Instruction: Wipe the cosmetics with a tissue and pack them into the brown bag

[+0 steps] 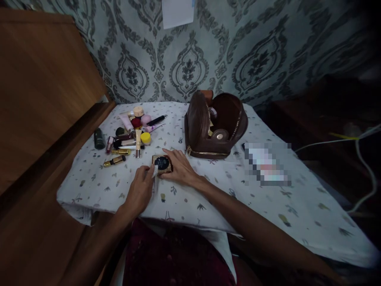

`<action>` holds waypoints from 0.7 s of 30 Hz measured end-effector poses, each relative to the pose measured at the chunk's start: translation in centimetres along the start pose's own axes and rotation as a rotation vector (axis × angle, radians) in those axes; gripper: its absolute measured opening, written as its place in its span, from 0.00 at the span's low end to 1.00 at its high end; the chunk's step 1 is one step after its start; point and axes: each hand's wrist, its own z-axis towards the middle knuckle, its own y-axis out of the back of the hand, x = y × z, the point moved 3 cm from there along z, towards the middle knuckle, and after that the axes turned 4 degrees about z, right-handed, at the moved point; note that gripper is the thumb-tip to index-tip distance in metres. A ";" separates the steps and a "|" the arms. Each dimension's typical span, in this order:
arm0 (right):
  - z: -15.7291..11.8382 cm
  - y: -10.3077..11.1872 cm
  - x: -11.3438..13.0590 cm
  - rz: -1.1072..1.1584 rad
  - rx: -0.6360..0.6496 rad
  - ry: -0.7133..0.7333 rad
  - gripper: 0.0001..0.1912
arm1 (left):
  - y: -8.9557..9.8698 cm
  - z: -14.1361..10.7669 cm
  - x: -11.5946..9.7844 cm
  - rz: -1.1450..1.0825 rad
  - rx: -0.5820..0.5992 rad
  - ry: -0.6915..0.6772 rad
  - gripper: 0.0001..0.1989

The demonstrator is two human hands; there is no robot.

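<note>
A small square compact (162, 163) with a gold case and a dark round top is on the white patterned cloth, near the front of the table. My right hand (180, 169) grips it from the right side, fingers and thumb around its edges. At its left corner is my left hand (141, 186), fingers closed on a small white piece that looks like a wipe (155, 171) and touches the compact. Just beyond my right hand stands a brown cosmetic bag (198, 129), unzipped and gaping, with a few items partly visible inside.
Makeup lies in a cluster at the back left: a yellow-lidded jar (145, 138), a beige tube (138, 143), a pink tube (127, 122), a dark bottle (99, 139) and gold lipsticks (115, 161). A blurred-out phone-like object (267, 164) lies right. Wooden furniture (44, 87) borders the left.
</note>
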 end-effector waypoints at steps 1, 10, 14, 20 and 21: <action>-0.1 0.2 0.1 -0.018 0.011 -0.010 0.53 | -0.1 0.1 0.0 0.002 0.004 0.005 0.24; -0.7 2.1 -1.5 0.169 0.167 0.127 0.51 | -0.4 0.9 0.7 0.014 0.012 0.019 0.24; -0.7 1.4 -1.6 0.067 0.075 0.091 0.55 | -0.6 1.9 1.4 0.018 0.019 0.032 0.23; -0.8 1.1 -1.2 -0.026 0.077 0.073 0.53 | -0.8 2.7 1.5 0.044 -0.028 0.019 0.22; -0.8 1.2 -1.2 -0.013 0.085 0.078 0.52 | -0.8 2.7 1.3 0.054 -0.031 0.019 0.21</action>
